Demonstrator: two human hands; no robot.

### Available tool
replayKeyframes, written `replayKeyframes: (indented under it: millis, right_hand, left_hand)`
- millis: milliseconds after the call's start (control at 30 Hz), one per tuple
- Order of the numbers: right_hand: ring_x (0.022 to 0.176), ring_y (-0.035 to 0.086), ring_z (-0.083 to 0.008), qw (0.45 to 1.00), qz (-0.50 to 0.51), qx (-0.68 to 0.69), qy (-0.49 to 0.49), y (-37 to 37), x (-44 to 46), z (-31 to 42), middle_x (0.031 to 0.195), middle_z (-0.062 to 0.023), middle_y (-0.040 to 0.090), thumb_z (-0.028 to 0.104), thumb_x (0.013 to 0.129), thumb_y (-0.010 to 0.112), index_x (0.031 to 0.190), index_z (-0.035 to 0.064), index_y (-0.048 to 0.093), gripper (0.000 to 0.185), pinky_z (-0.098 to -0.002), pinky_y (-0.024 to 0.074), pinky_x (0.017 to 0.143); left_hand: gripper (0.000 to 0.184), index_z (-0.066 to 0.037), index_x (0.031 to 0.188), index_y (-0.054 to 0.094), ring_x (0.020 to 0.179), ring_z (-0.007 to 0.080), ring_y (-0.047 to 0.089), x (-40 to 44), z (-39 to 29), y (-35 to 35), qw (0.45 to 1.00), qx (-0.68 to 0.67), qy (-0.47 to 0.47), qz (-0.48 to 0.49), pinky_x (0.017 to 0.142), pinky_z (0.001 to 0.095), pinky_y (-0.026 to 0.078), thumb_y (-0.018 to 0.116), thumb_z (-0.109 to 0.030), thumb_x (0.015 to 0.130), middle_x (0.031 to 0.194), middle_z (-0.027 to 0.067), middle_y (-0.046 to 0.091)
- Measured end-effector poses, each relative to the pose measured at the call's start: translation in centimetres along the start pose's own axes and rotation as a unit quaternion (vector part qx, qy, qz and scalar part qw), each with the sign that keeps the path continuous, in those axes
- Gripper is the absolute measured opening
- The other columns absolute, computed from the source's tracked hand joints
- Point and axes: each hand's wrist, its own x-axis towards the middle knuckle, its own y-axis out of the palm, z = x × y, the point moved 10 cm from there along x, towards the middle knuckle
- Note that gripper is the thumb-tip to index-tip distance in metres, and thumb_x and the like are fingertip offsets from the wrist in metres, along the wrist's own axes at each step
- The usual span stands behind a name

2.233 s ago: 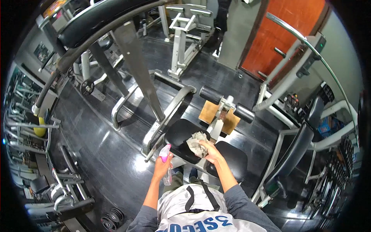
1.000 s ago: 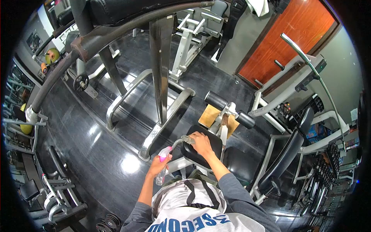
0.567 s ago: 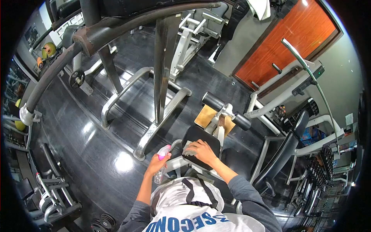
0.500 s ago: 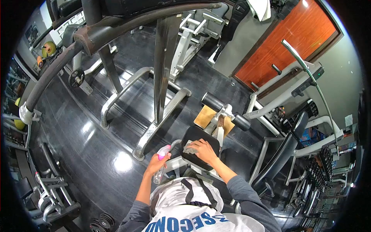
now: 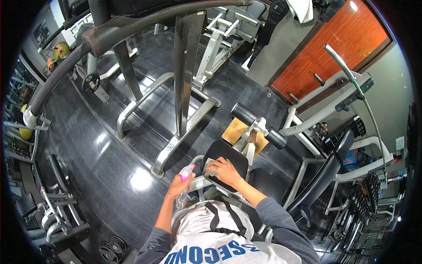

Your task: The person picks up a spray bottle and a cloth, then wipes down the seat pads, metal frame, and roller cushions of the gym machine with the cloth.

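My left hand (image 5: 179, 185) is wrapped round a clear spray bottle (image 5: 181, 201) with a pink and white top, held upright left of the bench. My right hand (image 5: 225, 171) presses a crumpled grey-beige cloth (image 5: 210, 167) onto the black padded seat (image 5: 235, 157), at its left edge. The fingers cover part of the cloth. A second black pad (image 5: 263, 182) lies to the right of my right forearm. Beyond the seat are two black foam rollers (image 5: 244, 113) on a pale metal post, over a wooden board (image 5: 235, 130).
A metal frame (image 5: 184, 134) with a tall upright (image 5: 182, 79) stands ahead on the left. To the right is a machine with a black backrest (image 5: 318, 180). Weight plates (image 5: 112, 250) lie at the lower left. An orange-red door (image 5: 334, 44) is at the back right.
My right hand came down from above the seat with the cloth and has moved across the pad to its left edge. The left hand still holds the bottle. The view has shifted.
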Motion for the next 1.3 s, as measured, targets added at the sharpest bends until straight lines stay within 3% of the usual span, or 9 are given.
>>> replayKeyframes:
  millis: [233, 367, 433, 667, 867, 933, 1033, 1100, 1300]
  right_hand:
    - [0.1, 0.056, -0.0257, 0.991, -0.087, 0.034, 0.092, -0.6, 0.0, -6.9, 0.108, -0.0005, 0.064, 0.003, 0.067, 0.068, 0.107, 0.0172, 0.068, 0.042, -0.0408, 0.0475, 0.084]
    - [0.096, 0.057, -0.0284, 0.991, -0.095, 0.047, 0.086, -0.1, 2.1, -5.9, 0.103, -0.0026, 0.065, 0.003, 0.069, 0.068, 0.105, 0.0162, 0.068, 0.038, -0.0416, 0.0478, 0.082]
    - [0.099, 0.055, -0.0277, 0.993, -0.071, 0.046, 0.077, -0.4, 2.5, -4.6, 0.109, -0.0019, 0.063, 0.004, 0.069, 0.068, 0.106, 0.0159, 0.067, 0.04, -0.0417, 0.0473, 0.083]
    - [0.113, 0.049, -0.0207, 0.991, 0.074, 0.03, -0.111, 0.7, 1.1, -2.7, 0.12, 0.0053, 0.059, 0.0, 0.064, 0.066, 0.114, 0.0202, 0.064, 0.053, -0.0396, 0.045, 0.092]
    - [0.106, 0.056, -0.027, 0.996, 0.079, 0.017, -0.036, 2.5, 7.4, -6.0, 0.109, -0.0021, 0.064, 0.008, 0.069, 0.07, 0.104, 0.0147, 0.066, 0.036, -0.0424, 0.0486, 0.088]
    - [0.106, 0.057, -0.0276, 0.995, 0.092, -0.011, -0.039, 4.2, 9.5, -5.4, 0.107, -0.0029, 0.064, 0.01, 0.069, 0.07, 0.101, 0.0139, 0.067, 0.032, -0.0426, 0.0487, 0.088]
    - [0.103, 0.059, -0.0283, 0.975, 0.198, -0.088, -0.053, 6.9, 11.0, -3.7, 0.102, -0.0052, 0.066, 0.013, 0.069, 0.07, 0.094, 0.0129, 0.068, 0.026, -0.0422, 0.0491, 0.088]
    - [0.101, 0.06, -0.0286, 0.953, 0.245, -0.081, -0.159, 8.0, 10.6, -0.8, 0.098, -0.0077, 0.068, 0.014, 0.067, 0.07, 0.091, 0.0116, 0.07, 0.024, -0.0415, 0.0493, 0.088]
    - [0.102, 0.061, -0.0296, 0.916, 0.316, -0.061, -0.24, 7.4, 9.1, 2.2, 0.097, -0.0139, 0.068, 0.014, 0.065, 0.071, 0.089, 0.0075, 0.071, 0.025, -0.0411, 0.0499, 0.086]
  left_hand:
    - [0.036, -0.002, 0.114, 0.06, 0.062, 0.0119, 0.057, -0.6, -0.6, 1.1, 0.999, -0.024, -0.002, -0.029, 0.051, 0.0275, 0.048, 0.062, -0.031, 0.092, 0.087, 0.0039, 0.061]
    - [0.034, -0.002, 0.11, 0.06, 0.06, 0.0119, 0.057, -0.6, -0.8, 1.6, 0.999, -0.016, -0.001, -0.051, 0.05, 0.0276, 0.048, 0.062, -0.031, 0.092, 0.087, 0.0037, 0.062]
    - [0.051, -0.007, 0.133, 0.049, 0.059, 0.0104, 0.055, -0.4, 0.3, 1.8, 0.998, -0.014, -0.036, -0.042, 0.051, 0.027, 0.047, 0.063, -0.034, 0.092, 0.093, 0.0042, 0.061]
    - [0.051, -0.007, 0.133, 0.048, 0.066, 0.0112, 0.057, -1.3, 0.7, 1.7, 0.995, -0.045, 0.0, -0.084, 0.052, 0.0274, 0.047, 0.062, -0.034, 0.092, 0.093, 0.0035, 0.059]
    - [0.05, -0.005, 0.133, 0.047, 0.071, 0.0126, 0.057, -3.2, 1.5, 1.8, 0.988, -0.106, -0.004, -0.115, 0.054, 0.0277, 0.049, 0.062, -0.03, 0.092, 0.094, 0.0038, 0.059]
    - [0.037, -0.003, 0.12, 0.055, 0.072, 0.011, 0.056, -4.0, 1.0, 1.4, 0.979, -0.108, 0.041, -0.167, 0.05, 0.0266, 0.048, 0.061, -0.029, 0.093, 0.092, 0.0044, 0.059]
    - [0.038, -0.003, 0.12, 0.056, 0.069, 0.0112, 0.056, -5.0, 2.0, 1.3, 0.976, -0.128, 0.008, -0.174, 0.05, 0.0269, 0.048, 0.061, -0.029, 0.093, 0.091, 0.0045, 0.059]
    - [0.038, -0.002, 0.118, 0.056, 0.066, 0.0111, 0.055, -5.2, 2.8, 1.0, 0.975, -0.13, 0.026, -0.177, 0.05, 0.027, 0.048, 0.061, -0.03, 0.093, 0.09, 0.0046, 0.06]
    - [0.046, -0.005, 0.13, 0.051, 0.076, 0.0124, 0.058, -5.7, 5.0, 0.0, 0.977, -0.127, 0.005, -0.172, 0.054, 0.0279, 0.049, 0.06, -0.031, 0.093, 0.094, 0.0037, 0.061]
